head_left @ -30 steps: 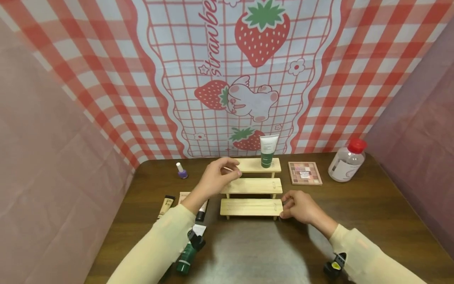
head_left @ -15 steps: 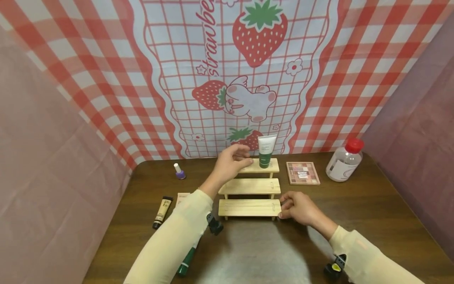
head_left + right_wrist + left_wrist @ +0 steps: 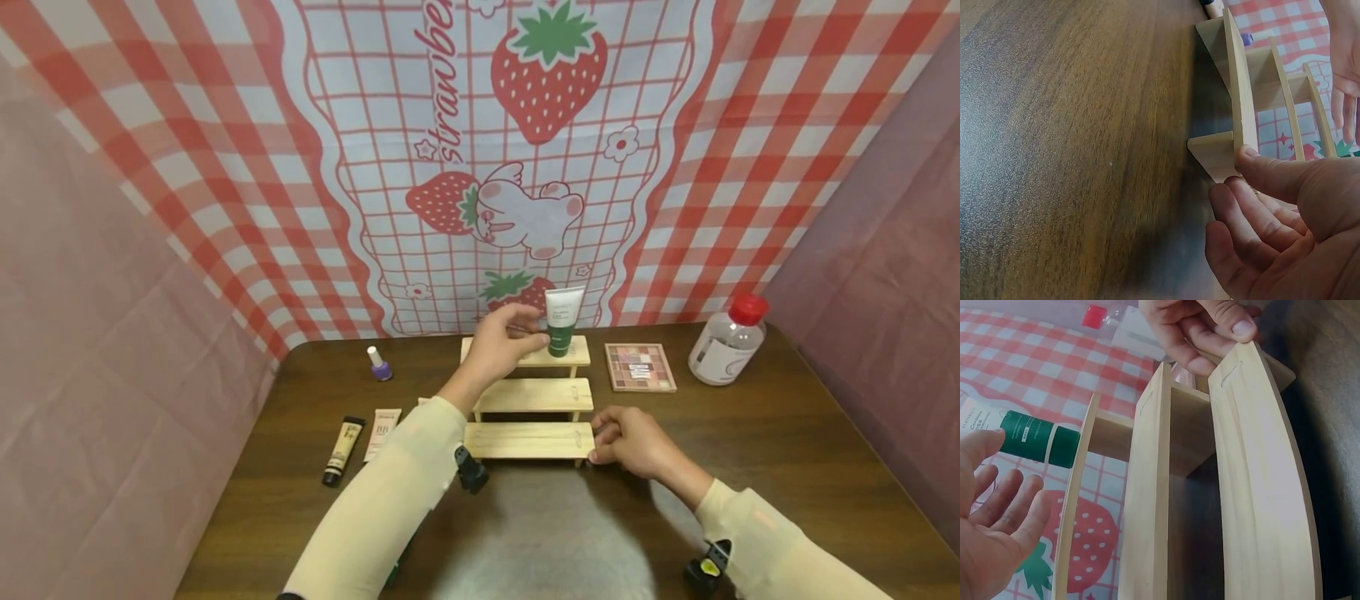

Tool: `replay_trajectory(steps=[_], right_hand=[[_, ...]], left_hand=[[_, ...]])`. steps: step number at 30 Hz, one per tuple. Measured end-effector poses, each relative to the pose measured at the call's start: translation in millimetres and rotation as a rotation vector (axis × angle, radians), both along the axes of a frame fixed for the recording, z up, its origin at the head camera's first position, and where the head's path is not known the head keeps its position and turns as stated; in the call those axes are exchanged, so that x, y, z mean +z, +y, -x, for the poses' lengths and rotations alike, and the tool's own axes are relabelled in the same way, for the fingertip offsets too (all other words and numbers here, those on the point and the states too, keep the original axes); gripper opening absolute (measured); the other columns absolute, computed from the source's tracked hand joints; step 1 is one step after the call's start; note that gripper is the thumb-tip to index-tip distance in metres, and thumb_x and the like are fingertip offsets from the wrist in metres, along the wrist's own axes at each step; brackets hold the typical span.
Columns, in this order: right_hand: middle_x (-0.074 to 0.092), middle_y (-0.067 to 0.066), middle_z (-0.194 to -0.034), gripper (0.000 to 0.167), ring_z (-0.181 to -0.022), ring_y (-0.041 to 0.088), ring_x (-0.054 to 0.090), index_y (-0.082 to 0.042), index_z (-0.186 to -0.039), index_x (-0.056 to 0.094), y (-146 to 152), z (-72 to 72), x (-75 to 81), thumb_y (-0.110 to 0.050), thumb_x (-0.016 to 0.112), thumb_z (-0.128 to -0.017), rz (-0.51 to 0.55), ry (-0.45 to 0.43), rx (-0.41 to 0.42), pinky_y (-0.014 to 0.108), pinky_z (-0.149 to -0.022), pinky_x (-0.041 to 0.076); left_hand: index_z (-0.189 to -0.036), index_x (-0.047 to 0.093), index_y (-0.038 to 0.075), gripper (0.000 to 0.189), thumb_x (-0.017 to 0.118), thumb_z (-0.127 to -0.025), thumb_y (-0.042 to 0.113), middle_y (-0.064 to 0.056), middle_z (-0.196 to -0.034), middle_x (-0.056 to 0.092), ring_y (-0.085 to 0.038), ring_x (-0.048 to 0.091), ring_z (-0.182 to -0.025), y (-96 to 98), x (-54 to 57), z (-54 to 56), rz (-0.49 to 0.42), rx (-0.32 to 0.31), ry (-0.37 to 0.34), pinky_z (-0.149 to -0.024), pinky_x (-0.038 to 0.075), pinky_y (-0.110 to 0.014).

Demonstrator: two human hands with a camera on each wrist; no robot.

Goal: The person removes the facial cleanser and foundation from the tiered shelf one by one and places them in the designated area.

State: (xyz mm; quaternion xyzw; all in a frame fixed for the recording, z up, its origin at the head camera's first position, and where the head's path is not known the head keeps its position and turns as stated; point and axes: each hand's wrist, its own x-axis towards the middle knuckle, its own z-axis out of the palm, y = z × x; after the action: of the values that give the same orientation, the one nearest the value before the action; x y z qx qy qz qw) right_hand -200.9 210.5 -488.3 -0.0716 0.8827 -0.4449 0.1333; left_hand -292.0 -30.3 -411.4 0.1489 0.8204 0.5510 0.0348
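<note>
A three-step wooden stand (image 3: 528,440) stands on the table. On its top step, towards the right end, a white and green squeeze tube (image 3: 564,310) is upright on its cap. My left hand (image 3: 498,346) is just left of the tube, its fingers loosely spread and not wrapped round it. In the left wrist view the thumb tip overlaps the tube (image 3: 1032,436); whether it touches I cannot tell. My right hand (image 3: 637,442) grips the right end of the lowest step, with the thumb on the board (image 3: 1241,106) and curled fingers beneath.
Left on the table (image 3: 750,483) lie a gold tube (image 3: 344,450) and a pink BB tube (image 3: 384,429), near an upright purple nail polish bottle (image 3: 380,367). My left sleeve partly hides other items. To the right are an eyeshadow palette (image 3: 640,367) and a red-capped bottle (image 3: 727,346).
My left hand has moved right along the top step, up to the squeeze tube. The right hand keeps its grip on the stand, and the tube has stayed in place.
</note>
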Motion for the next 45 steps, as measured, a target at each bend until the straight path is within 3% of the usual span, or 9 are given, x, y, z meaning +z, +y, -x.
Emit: replay_trajectory(steps=[20,31,39,45], right_hand=[[0.076,0.010,-0.084,0.043,-0.067,0.015,0.066,0.007,-0.112,0.063,-1,-2.6,3.5,-0.002,0.086,-0.076,0.011,-0.010,0.004,0.035,-0.054,0.054],[0.077,0.009,-0.083,0.042,-0.067,0.013,0.065,0.006,-0.111,0.064,0,-1.8,2.5,-0.002,0.086,-0.076,0.005,-0.004,0.019,0.031,-0.054,0.053],[0.077,0.010,-0.084,0.043,-0.070,0.014,0.067,0.007,-0.111,0.064,1,-2.5,1.6,-0.002,0.086,-0.076,0.001,0.000,0.022,0.032,-0.058,0.054],[0.077,0.008,-0.083,0.042,-0.073,0.013,0.069,0.006,-0.110,0.064,1,-0.7,2.4,-0.003,0.087,-0.076,-0.037,0.022,0.034,0.030,-0.065,0.054]], left_hand=[[-0.131,0.067,0.015,0.043,0.081,-0.091,0.023,-0.004,-0.115,0.071,-0.020,0.068,-0.103,13.8,4.2,3.9,-0.001,0.027,0.024,-0.079,0.060,-0.030],[-0.121,0.070,0.015,0.032,0.079,-0.092,0.024,0.000,-0.111,0.072,-0.015,0.067,-0.095,18.8,8.3,4.3,0.009,0.035,0.043,-0.071,0.060,-0.030],[-0.118,0.071,0.016,0.029,0.079,-0.093,0.028,0.002,-0.110,0.073,-0.016,0.067,-0.100,17.2,12.9,4.2,0.060,0.035,0.058,-0.081,0.059,-0.033],[-0.117,0.073,0.017,0.028,0.078,-0.093,0.030,0.002,-0.112,0.071,-0.018,0.067,-0.102,3.1,19.0,-1.8,0.075,0.008,0.076,-0.085,0.058,-0.037]])
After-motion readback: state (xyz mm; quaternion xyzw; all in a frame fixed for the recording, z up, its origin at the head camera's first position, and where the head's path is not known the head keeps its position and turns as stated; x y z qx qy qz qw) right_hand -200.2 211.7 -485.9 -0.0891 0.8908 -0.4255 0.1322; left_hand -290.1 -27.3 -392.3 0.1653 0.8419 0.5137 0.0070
